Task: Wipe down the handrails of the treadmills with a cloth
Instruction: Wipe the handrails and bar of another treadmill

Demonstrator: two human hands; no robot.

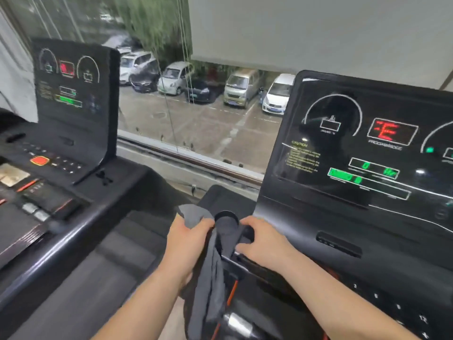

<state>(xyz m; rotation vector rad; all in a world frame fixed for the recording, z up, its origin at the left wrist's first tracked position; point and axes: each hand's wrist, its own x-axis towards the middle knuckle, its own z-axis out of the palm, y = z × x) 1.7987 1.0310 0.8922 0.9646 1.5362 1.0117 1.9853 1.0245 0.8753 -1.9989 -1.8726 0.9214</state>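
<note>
Lower centre of frame: grey cloth (213,280) draped over the near end of the right-side treadmill's handrail (236,265), just below the round cup holder (226,217). Bunched at its top in the left hand (188,244), fingers closed round it; hangs down past the wrist. Right hand (263,244) just beside, fingers curled onto the cloth's right edge. Lit console (355,155) at right.
</note>
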